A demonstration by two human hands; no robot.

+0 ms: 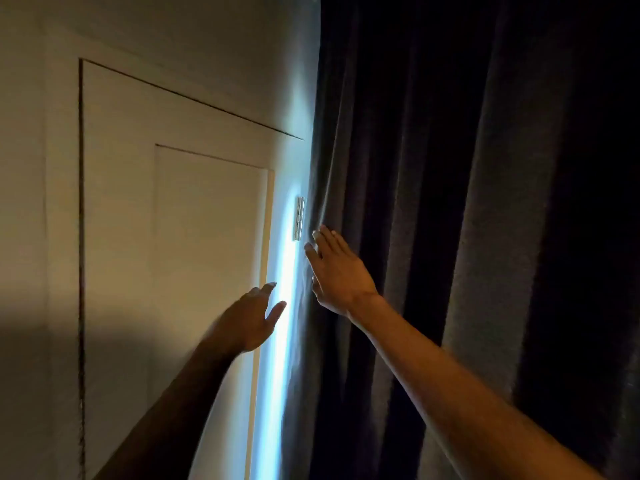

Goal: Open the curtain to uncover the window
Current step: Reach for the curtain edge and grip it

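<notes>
A dark, heavy curtain (467, 202) hangs in folds over the right half of the view and hides the window. Along its left edge a thin strip of bluish daylight (277, 341) leaks out. My right hand (337, 271) lies flat against the curtain's left edge, fingers stretched upward and together, holding nothing. My left hand (251, 322) hovers lower, just left of the light strip and in front of the door, blurred, with fingers apart and nothing in it.
A white panelled door (173, 237) fills the left side, with a metal hinge (299, 218) right beside the curtain's edge. Plain wall (173, 36) runs above the door frame.
</notes>
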